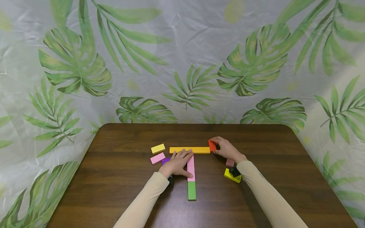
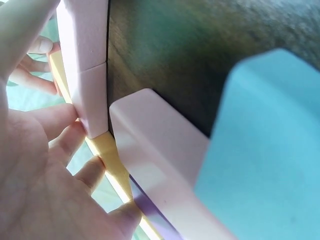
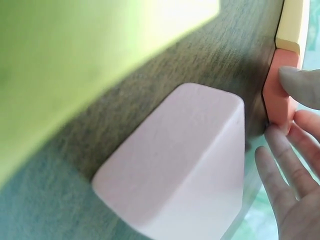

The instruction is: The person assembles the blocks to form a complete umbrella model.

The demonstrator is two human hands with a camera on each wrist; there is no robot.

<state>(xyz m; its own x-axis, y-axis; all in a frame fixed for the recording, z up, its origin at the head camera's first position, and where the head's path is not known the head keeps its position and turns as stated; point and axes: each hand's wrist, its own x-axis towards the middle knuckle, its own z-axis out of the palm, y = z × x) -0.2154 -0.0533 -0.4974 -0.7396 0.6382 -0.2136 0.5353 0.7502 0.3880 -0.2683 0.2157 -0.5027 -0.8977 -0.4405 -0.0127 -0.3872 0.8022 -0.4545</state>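
We mark red block [image 1: 212,144] pinched in nearer right grip [image 1: 227,149], touching right end of orange row [image 1: 201,150]; left grip [image 1: 178,164] spread over row and pink blocks [image 1: 191,161].

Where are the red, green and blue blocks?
Red block [image 1: 212,145]: head view, its visible face.
Green block [image 1: 192,191]: head view, middle of top face.
Blue block [image 2: 262,155]: left wrist view, surface facing camera.

Long, cream-coloured sleeves [image 1: 144,201] reach both wrists. The right one carries a small dark marking [image 1: 262,177], possibly lettering, along its forearm.
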